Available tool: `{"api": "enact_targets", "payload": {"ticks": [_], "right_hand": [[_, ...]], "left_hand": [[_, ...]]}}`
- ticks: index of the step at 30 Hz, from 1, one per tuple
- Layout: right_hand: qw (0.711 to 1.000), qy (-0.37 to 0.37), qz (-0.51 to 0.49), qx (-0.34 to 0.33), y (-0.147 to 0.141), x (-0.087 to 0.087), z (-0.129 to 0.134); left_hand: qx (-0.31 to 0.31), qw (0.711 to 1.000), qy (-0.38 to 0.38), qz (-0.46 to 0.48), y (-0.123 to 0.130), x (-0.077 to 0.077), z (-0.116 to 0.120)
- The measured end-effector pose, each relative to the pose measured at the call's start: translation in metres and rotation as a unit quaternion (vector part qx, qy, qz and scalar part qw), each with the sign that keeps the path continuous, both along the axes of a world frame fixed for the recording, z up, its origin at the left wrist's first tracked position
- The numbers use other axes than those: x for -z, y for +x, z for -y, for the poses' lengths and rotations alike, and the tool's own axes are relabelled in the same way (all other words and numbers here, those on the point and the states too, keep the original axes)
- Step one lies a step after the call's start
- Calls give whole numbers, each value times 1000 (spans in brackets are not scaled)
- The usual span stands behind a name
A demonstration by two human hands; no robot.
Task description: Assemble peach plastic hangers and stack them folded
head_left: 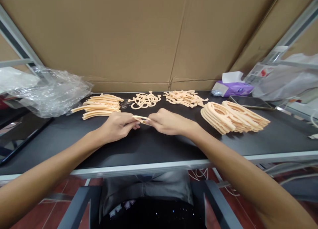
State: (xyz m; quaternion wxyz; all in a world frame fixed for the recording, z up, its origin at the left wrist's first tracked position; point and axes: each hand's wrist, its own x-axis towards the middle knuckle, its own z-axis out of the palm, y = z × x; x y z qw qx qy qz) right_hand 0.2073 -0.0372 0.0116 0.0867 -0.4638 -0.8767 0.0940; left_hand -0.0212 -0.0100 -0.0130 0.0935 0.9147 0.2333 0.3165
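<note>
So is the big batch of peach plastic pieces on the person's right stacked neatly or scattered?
Stacked. The pieces overlap in a fanned, leaning row on the black table, edges aligned, not strewn.

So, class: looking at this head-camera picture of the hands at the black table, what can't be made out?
- Small peach piece: the fingers of the left hand and right hand cover both ends, so its full shape is hidden.
- Stack of flat peach parts: lower layers hidden by upper ones, so no count.
- Tissue pack: print too small to read.
- White bag: cut off by the right edge.
</note>
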Motion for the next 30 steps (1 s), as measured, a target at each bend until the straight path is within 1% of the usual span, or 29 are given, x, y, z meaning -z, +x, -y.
{"api": "enact_targets", "payload": {"ticks": [7, 12, 15, 18, 22, 30], "right_hand": [[999, 13, 34, 1, -2, -4, 5], [998, 18, 58, -2, -3, -5, 6], [996, 15, 84, -7, -4, -8, 7], [995, 11, 98, -9, -6, -10, 8], [995, 4, 98, -9, -7, -11, 9], [998, -11, 58, -4, -7, -8, 7]], "left_hand": [[19, 1000, 8, -18, -2, 0, -3], [30, 997, 53, -50, -2, -1, -4], [49, 993, 87, -63, -4, -1, -7], [68, 990, 100, -67, -4, -2, -9], [84, 988, 111, -67, -2, -3, -8], [67, 986, 111, -103, 1, -5, -7]]}}
